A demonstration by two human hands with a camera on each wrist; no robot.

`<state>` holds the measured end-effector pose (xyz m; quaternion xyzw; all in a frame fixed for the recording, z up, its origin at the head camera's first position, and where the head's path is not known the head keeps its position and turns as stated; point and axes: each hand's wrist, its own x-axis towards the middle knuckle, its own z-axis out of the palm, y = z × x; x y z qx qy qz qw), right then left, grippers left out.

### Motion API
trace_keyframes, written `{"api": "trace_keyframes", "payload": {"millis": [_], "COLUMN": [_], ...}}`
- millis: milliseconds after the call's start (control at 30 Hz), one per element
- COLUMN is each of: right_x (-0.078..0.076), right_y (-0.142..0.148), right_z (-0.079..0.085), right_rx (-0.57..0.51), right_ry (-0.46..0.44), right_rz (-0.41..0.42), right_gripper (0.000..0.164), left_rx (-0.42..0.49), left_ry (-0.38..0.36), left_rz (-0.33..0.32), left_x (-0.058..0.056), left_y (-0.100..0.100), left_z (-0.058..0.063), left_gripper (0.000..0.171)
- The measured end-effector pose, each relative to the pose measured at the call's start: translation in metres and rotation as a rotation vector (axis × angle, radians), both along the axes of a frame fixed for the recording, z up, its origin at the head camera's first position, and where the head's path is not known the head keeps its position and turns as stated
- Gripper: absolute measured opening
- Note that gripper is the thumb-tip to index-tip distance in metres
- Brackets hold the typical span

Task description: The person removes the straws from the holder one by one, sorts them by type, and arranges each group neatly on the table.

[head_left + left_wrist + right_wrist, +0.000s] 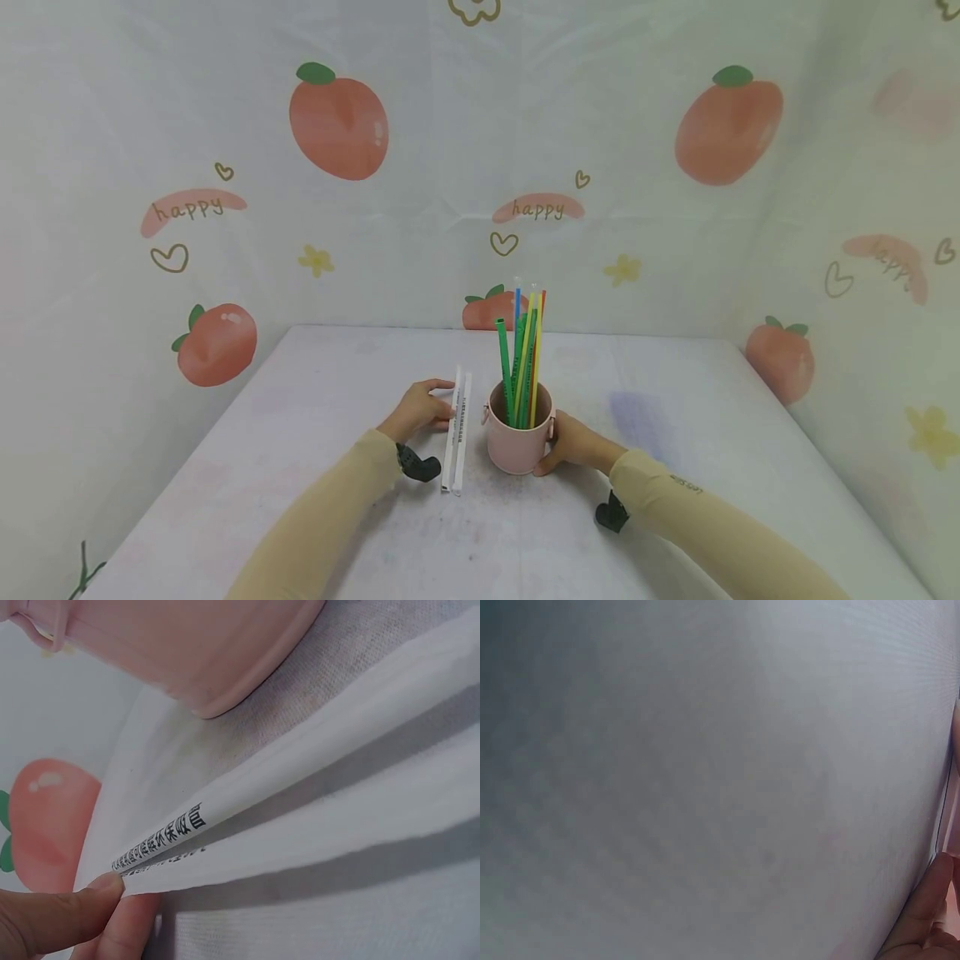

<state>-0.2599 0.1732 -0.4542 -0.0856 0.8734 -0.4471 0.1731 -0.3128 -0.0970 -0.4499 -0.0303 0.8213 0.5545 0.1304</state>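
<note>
Left hand (422, 408): thumb and finger pinching two white-wrapped straws (462, 437) at the fingertips. Right hand (573, 440): fingers gripping pink bucket's (516, 450) side; coloured straws (519, 367) inside, beyond the fingers. Advised: light pinch, sparing wrappers; bucket kept steady.

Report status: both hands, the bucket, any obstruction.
Left hand pinching slim white packets. Right hand gripping pink bucket, upright on table, coloured straws inside. Nothing seen between packets and bucket.
</note>
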Motion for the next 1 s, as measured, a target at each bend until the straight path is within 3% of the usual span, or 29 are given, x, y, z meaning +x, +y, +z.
{"api": "trace_keyframes", "payload": {"millis": [600, 1000], "right_x": [0.0008, 0.0005], "right_y": [-0.0004, -0.0004], "right_z": [0.0010, 0.0013], "right_rx": [0.016, 0.018], "right_ry": [-0.022, -0.023], "right_rz": [-0.016, -0.015], "right_gripper": [0.090, 0.090], "left_rx": [-0.078, -0.137], "left_ry": [-0.022, 0.004], "left_rz": [0.032, 0.014], "left_x": [0.0009, -0.0015], "left_y": [0.0050, 0.0061], "left_z": [0.0024, -0.0001], "left_gripper": [0.060, 0.062]}}
